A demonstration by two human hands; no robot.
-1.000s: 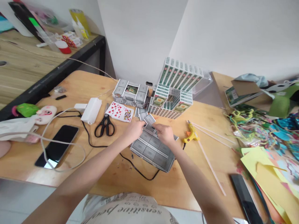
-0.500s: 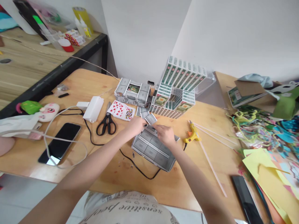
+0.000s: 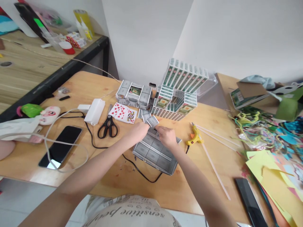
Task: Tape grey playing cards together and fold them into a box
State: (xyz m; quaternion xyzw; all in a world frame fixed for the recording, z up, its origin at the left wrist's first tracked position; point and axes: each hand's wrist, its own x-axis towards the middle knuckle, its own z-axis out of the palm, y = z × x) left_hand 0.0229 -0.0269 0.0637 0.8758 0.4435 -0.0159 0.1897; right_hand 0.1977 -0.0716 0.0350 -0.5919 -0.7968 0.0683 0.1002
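Observation:
My left hand (image 3: 138,131) and my right hand (image 3: 167,137) meet over a flat panel of face-down playing cards (image 3: 155,153) lying on the wooden table (image 3: 78,91). Both hands pinch a single card at the panel's far edge, fingers closed on it. A few loose face-down cards (image 3: 148,117) lie just beyond my fingers. Face-up red cards (image 3: 122,112) are fanned to the left of them.
Black scissors (image 3: 108,126), a white adapter (image 3: 94,111) with a black cord and a phone (image 3: 60,146) lie to the left. A yellow glue gun (image 3: 194,136) and glue sticks lie right. Stacked card boxes (image 3: 175,94) stand behind. Coloured paper scraps (image 3: 272,138) fill the right side.
Both hands stay pinched at the far edge of the card panel, with only small finger shifts. The view has moved slightly.

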